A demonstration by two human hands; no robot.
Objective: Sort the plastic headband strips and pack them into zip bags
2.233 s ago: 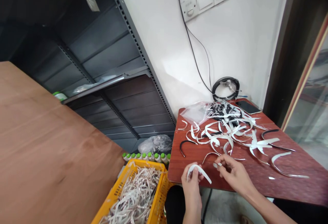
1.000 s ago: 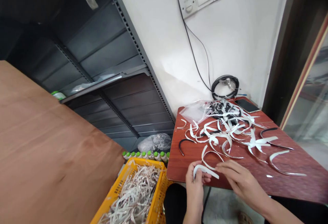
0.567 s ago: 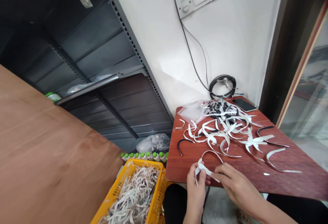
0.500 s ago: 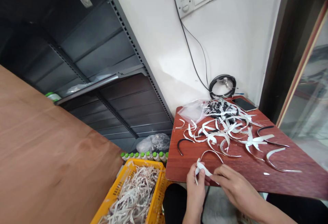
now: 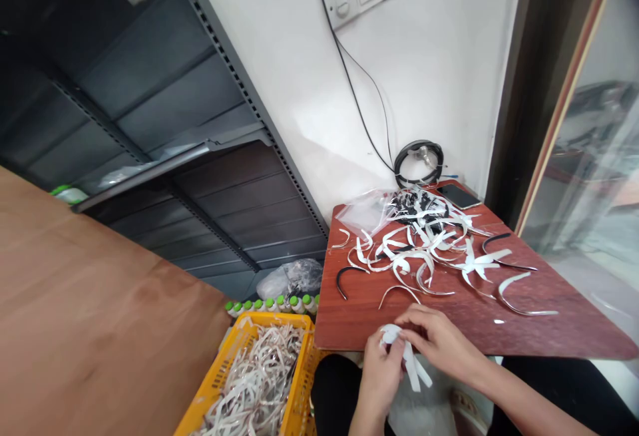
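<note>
Pinching white strip (image 5: 410, 364), left hand (image 5: 379, 383), right hand (image 5: 439, 341) together, beside red tabletop (image 5: 349, 309)

Red tabletop (image 5: 349, 316) under white strips (image 5: 479, 266)

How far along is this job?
Done, it seems: the yellow plastic crate holds a large mass of pale strips. In hand: the left hand and right hand hold a white strip. Left: a tangled heap of white and black curved strips on the red wooden tabletop.
</note>
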